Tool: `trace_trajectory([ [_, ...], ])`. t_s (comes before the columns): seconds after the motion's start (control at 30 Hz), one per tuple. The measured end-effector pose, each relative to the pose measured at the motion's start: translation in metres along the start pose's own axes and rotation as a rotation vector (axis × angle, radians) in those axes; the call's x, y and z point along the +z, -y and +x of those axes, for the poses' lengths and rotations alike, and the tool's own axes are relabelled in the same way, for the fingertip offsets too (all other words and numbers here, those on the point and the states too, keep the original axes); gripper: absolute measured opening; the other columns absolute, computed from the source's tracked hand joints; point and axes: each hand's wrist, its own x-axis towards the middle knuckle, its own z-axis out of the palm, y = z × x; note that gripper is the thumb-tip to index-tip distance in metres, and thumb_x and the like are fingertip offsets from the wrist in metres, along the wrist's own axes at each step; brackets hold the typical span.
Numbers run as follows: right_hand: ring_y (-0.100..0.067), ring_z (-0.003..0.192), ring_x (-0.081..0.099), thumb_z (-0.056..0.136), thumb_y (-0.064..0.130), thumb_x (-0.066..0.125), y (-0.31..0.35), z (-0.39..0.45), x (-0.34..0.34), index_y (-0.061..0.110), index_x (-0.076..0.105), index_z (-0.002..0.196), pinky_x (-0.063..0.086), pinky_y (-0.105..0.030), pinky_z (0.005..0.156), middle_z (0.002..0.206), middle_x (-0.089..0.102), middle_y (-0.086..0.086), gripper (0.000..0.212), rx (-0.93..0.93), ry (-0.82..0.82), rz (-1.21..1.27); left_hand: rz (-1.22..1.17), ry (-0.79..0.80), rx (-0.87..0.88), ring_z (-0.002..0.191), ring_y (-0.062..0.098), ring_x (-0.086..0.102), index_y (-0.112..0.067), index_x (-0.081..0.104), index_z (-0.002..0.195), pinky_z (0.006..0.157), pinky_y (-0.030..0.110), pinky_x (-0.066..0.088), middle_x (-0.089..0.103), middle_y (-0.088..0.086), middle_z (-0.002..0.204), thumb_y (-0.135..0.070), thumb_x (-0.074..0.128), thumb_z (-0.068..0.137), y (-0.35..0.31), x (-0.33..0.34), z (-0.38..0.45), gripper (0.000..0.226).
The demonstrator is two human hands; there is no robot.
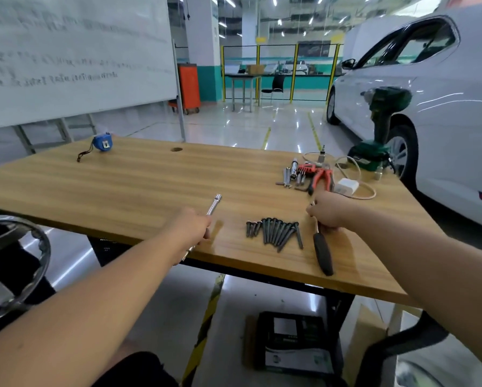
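left hand [191, 225] grips socket bar [213, 204] | right hand [326, 210] grips ratchet handle [323, 254]

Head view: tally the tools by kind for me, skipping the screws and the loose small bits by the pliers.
silver bar, gripped by left hand: 1
black-handled tool, gripped by right hand: 1
blue tape measure: 1
green cordless driver: 1
red-handled pliers: 1
white charger: 1
Total: 6
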Motion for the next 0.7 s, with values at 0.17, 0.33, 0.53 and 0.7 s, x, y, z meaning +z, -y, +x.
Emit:
trace_trajectory([
  [0.17, -0.037, 0.103, 0.063, 0.108, 0.027, 0.037, 0.002, 0.013, 0.020, 0.001, 0.058, 0.122, 0.052, -0.043, 0.087, 0.112, 0.063, -0.019, 0.036, -0.006, -0.133, 0.066, 0.159, -0.063, 0.037, 0.062, 0.017, 0.049, -0.011, 0.062, 0.073, 0.057, 0.030, 0.033, 0.061, -0.001, 0.066, -0.022, 0.056, 0.102, -0.001, 0.001, 0.007, 0.032],
  [0.33, -0.030, 0.101, 0.061, 0.108, 0.029, 0.036, 0.005, 0.026, 0.027, 0.013, 0.061, 0.121, 0.055, -0.049, 0.090, 0.107, 0.064, -0.010, 0.033, -0.011, -0.202, 0.072, 0.446, -0.082, 0.096, 0.059, 0.022, 0.049, -0.012, 0.058, 0.074, 0.054, 0.030, 0.033, 0.059, 0.006, 0.070, -0.030, 0.046, 0.107, 0.000, 0.002, 0.014, 0.039],
  [0.53, -0.029, 0.109, 0.058, 0.107, 0.036, 0.035, 0.010, 0.029, 0.032, 0.020, 0.059, 0.123, 0.052, -0.048, 0.092, 0.111, 0.065, -0.006, 0.034, 0.013, -0.270, 0.156, 0.544, -0.088, 0.089, 0.067, 0.025, 0.056, -0.006, 0.067, 0.093, 0.059, 0.032, 0.038, 0.072, 0.012, 0.087, -0.027, 0.048, 0.106, -0.002, 0.004, 0.018, 0.032],
  [0.7, -0.026, 0.105, 0.061, 0.103, 0.047, 0.037, 0.008, 0.034, 0.036, 0.026, 0.057, 0.134, 0.053, -0.044, 0.088, 0.117, 0.067, -0.004, 0.042, 0.050, -0.303, 0.191, 0.614, -0.125, 0.102, 0.075, 0.016, 0.056, -0.018, 0.059, 0.103, 0.058, 0.032, 0.037, 0.061, 0.000, 0.088, -0.031, 0.053, 0.105, -0.001, 0.007, 0.021, 0.015],
])
